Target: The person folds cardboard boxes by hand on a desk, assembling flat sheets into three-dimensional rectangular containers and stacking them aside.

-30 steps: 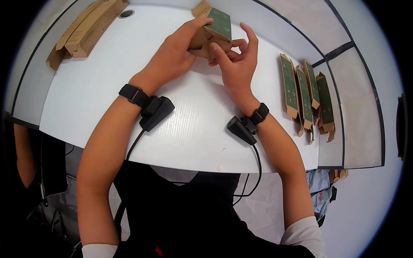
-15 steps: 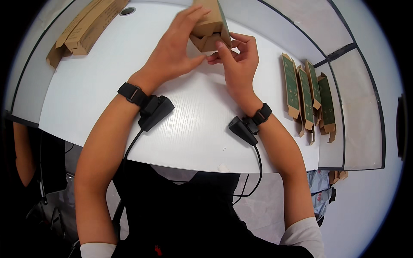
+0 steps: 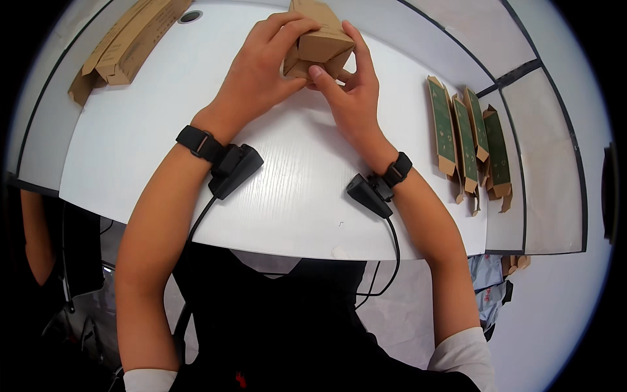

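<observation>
Both of my hands grip a small brown cardboard box (image 3: pixel 320 40) held upright over the far middle of the white table (image 3: pixel 144 150). My left hand (image 3: pixel 261 68) wraps its left side with fingers over the top edge. My right hand (image 3: pixel 349 91) cups it from the right, thumb pressing on the box's lower end flap. Each wrist carries a black band with a small black unit and cable.
Three flat green-and-brown carton blanks (image 3: pixel 467 140) lie side by side at the table's right. A stack of flat brown cartons (image 3: pixel 124 46) lies at the far left, beside a round cable hole (image 3: pixel 190 16). Another person's arm (image 3: pixel 36 228) shows at the left edge.
The box has been turned upright and away from me; its green face no longer shows. My hands shifted around it, and the right thumb now presses the end flap.
</observation>
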`<state>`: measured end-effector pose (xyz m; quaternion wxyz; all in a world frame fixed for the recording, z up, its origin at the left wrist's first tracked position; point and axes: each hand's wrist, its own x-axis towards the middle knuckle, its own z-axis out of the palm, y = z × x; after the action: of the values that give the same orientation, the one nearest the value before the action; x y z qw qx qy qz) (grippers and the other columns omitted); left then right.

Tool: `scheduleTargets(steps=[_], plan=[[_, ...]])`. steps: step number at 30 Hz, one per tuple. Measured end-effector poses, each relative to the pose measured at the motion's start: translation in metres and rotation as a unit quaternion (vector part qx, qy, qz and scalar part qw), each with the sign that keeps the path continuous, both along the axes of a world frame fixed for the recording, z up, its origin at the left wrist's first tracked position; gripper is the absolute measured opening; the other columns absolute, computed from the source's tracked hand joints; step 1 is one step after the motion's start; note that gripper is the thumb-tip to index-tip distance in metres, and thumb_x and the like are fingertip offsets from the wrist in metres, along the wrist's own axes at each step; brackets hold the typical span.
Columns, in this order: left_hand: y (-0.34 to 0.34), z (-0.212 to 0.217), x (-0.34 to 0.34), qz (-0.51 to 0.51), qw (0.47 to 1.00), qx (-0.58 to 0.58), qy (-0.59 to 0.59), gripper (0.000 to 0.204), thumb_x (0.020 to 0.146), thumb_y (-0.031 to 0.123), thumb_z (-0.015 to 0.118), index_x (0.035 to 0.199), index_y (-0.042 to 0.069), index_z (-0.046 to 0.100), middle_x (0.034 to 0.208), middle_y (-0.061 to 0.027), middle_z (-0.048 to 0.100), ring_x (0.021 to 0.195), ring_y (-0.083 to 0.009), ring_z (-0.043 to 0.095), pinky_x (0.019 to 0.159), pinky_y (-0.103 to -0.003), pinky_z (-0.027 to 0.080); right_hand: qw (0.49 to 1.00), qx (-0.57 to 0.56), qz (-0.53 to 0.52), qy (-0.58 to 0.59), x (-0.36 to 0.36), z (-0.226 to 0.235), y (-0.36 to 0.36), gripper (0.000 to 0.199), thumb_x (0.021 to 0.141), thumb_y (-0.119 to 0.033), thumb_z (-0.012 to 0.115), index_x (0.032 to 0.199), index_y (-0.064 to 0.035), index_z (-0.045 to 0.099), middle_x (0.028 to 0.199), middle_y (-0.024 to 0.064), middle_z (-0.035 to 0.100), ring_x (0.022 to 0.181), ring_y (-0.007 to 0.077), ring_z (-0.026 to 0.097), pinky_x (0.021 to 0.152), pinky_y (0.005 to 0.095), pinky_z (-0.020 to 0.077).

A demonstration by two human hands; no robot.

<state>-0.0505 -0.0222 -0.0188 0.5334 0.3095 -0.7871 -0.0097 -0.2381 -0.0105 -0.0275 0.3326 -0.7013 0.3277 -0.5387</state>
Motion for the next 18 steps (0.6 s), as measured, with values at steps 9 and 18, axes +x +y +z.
scheduleTargets(steps=[9,18], plan=[[0.001,0.002,0.004,-0.139,0.969,0.159,0.128,0.07,0.085,0.006,0.077,0.149,0.01,0.047,0.149,-0.0104,0.051,0.139,-0.0272,0.05,0.11,-0.043,0.05,0.994,0.007,0.054,-0.099,-0.001,0.011,0.01,0.066,0.102,-0.006,0.042,0.163,-0.0145,0.019,0.157,0.018,0.034,0.122,0.0321,0.063,0.09,0.0424,0.0646],[-0.004,0.0,0.003,-0.167,0.907,0.264,0.284,0.037,0.098,0.014,0.069,0.134,0.006,0.067,0.124,-0.0089,0.072,0.117,-0.0194,0.068,0.101,-0.033,0.054,0.998,-0.016,0.043,-0.032,-0.005,0.006,0.006,0.065,0.1,-0.005,0.046,0.162,-0.0137,0.025,0.166,0.0159,0.017,0.125,0.0326,0.061,0.089,0.0407,0.0646]])
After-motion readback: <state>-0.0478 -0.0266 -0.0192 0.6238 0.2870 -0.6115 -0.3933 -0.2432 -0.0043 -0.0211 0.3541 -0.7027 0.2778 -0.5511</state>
